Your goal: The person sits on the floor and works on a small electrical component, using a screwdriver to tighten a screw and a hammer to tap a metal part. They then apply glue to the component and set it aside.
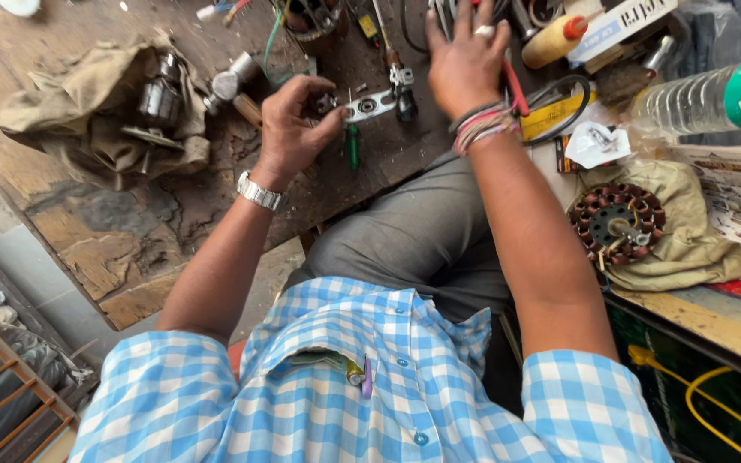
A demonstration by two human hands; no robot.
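The left hand [293, 120], a steel watch [259, 193] on its wrist, sat at 11 o'clock on the worn, stained wooden bench [130, 249], its fingers curled and pinching a small dark metal part [326, 104] at their tips. Just beside that, toward 1 o'clock, lay one flat shiny metal bracket [370, 105] with round holes, and below it one green-handled screwdriver [352, 146]. The right hand [465, 64], with one ring and several thread bands at the wrist, was spread flat with loose fingers over tools at 12 o'clock, gripping nothing that showed. At 3 o'clock one round copper-wound stator [617, 221] rested on crumpled khaki cloth [688, 249]. At 10 o'clock one hammer [229, 87] lay by a second rumpled rag [70, 103].
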